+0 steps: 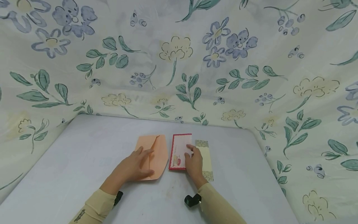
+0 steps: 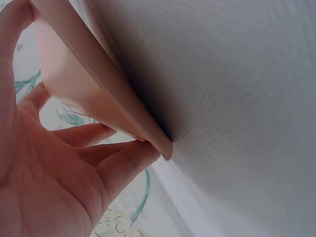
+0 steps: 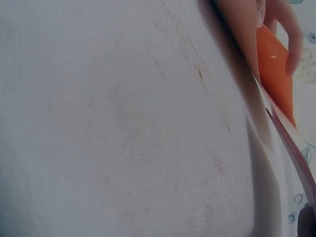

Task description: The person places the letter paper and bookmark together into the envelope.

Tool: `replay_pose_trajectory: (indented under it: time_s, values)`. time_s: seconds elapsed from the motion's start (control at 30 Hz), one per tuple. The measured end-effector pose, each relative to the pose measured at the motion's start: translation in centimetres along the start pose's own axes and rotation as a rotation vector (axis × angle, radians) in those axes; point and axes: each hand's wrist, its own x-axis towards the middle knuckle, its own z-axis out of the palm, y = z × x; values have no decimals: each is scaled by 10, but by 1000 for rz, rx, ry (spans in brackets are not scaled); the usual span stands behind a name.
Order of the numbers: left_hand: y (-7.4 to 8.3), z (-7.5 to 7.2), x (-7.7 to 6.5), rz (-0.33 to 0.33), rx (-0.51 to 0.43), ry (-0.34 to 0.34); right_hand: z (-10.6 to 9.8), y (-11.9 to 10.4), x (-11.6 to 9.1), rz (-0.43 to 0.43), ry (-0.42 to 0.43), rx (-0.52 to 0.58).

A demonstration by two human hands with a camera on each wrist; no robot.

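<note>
My left hand (image 1: 134,166) holds a peach-orange envelope (image 1: 160,158), its thumb at the near part and its fingers spread over the flap side. In the left wrist view, the palm of that hand (image 2: 54,173) faces the camera and the envelope (image 2: 94,74) stands tilted off the table, a fingertip at its corner. To the right, my right hand (image 1: 195,163) pinches a pale card with a red border (image 1: 180,146) at its right side. The right wrist view shows this card (image 3: 294,148) edge-on beside the envelope's orange inside (image 3: 274,64).
Just right of the card, partly behind my right hand, lies a cream strip with glittery gold ends (image 1: 207,160). The white-covered table (image 1: 237,186) has faint stains near its front. Flower-printed cloth (image 1: 145,68) rises behind and at both sides.
</note>
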Motion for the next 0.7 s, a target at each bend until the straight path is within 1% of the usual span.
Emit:
replay_pose_trajectory:
  time_s: [0.17,0.47,0.7]
  values:
    - [1,0,-1,-9,-1,-3,-1,-3,-2,-6,-2,5]
    - [2,1,-2,-13,2,2,-2,-2,-1,-24,1,-2]
    - [4,0,-3,-10,-2,1,-3,-6,-3,-17,-2,20]
